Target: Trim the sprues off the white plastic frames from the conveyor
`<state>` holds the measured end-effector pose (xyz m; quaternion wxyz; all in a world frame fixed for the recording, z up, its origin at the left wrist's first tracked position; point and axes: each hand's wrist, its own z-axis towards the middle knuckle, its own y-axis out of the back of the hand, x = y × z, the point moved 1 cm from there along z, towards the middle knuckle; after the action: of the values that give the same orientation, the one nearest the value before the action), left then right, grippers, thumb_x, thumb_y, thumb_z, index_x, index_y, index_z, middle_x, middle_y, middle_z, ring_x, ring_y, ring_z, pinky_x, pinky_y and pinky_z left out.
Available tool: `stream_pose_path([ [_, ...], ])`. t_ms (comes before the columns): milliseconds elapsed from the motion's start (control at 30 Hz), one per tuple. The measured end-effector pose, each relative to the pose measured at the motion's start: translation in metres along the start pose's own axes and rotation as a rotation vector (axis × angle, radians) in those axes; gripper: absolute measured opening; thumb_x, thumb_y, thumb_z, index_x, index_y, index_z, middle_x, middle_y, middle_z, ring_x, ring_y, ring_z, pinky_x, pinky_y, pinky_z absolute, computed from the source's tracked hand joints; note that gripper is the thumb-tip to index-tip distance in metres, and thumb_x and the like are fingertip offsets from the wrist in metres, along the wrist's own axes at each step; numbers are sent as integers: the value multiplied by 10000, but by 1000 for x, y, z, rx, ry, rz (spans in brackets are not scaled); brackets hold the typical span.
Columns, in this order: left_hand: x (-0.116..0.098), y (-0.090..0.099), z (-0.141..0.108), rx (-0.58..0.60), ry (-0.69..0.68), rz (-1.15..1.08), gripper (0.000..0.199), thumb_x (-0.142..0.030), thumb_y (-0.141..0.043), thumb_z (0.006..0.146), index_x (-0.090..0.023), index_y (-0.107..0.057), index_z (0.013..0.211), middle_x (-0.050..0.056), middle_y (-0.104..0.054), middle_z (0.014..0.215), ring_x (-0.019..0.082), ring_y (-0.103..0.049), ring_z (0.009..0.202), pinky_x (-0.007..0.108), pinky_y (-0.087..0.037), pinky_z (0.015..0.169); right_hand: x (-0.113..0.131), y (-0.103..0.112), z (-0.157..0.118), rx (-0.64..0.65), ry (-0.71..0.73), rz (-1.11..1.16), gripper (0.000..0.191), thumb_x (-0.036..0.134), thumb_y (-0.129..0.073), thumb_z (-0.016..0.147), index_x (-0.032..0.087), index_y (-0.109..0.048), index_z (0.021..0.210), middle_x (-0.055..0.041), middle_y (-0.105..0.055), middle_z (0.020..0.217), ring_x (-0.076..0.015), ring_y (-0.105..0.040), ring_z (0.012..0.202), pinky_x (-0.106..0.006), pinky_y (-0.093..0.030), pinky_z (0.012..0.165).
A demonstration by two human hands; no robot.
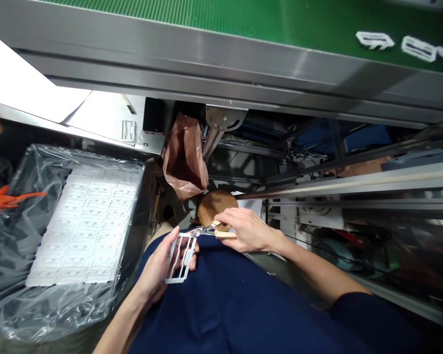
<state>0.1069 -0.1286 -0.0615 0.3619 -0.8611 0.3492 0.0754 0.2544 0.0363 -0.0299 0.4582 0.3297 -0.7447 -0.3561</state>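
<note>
A white plastic frame [187,257] with long openings is held in my left hand [158,268] over my lap. Its thumb lies at the upper left edge, and fingertips show behind and beside the right edge. My right hand [245,228] is closed around the pale yellow handles of small pliers or nippers [225,234]. The tool's metal head points left and meets the top right corner of the frame. Whether the jaws touch the plastic or grip a bit of it is too small to tell.
Rows of similar white parts [84,231] lie in a plastic-lined bin at left. A brown bag [184,157] hangs ahead, below the metal conveyor edge [206,59]. A round stool [216,204] stands beyond my hands. Orange-handled tool [7,197] at far left.
</note>
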Motion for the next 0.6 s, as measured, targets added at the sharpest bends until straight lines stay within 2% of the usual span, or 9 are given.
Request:
stream_pose_path([
  [200, 4, 2, 0, 1, 20, 5, 551, -552, -341, 871, -96, -646, 924, 85, -617, 611, 162, -522, 547, 230, -399, 518, 1, 5, 2, 55, 19, -37, 298, 285, -555, 718, 185, -565, 999, -31, -585, 821, -153, -508, 725, -251, -316, 632],
  [433, 4, 1, -3, 13, 21, -19, 534, -541, -380, 867, -90, -663, 902, 91, -620, 624, 163, -537, 558, 234, -421, 533, 4, 6, 2, 45, 31, -23, 164, 263, -537, 730, 194, -573, 874, -16, -569, 734, -121, -468, 615, -249, -222, 545],
  [533, 4, 2, -3, 18, 10, -42, 512, -519, -395, 871, -87, -660, 945, 88, -627, 667, 160, -543, 561, 240, -432, 544, 5, 6, 3, 45, -5, 40, 140, 230, -542, 722, 196, -583, 852, -7, -573, 712, -109, -459, 586, -245, -215, 535],
  [600, 2, 3, -4, 29, -8, -86, 480, -488, -405, 879, -97, -642, 1026, 78, -628, 703, 156, -546, 562, 248, -447, 560, 5, 4, 5, 38, -72, 164, 116, 249, -546, 737, 196, -578, 836, 9, -568, 686, -96, -450, 566, -229, -234, 535],
])
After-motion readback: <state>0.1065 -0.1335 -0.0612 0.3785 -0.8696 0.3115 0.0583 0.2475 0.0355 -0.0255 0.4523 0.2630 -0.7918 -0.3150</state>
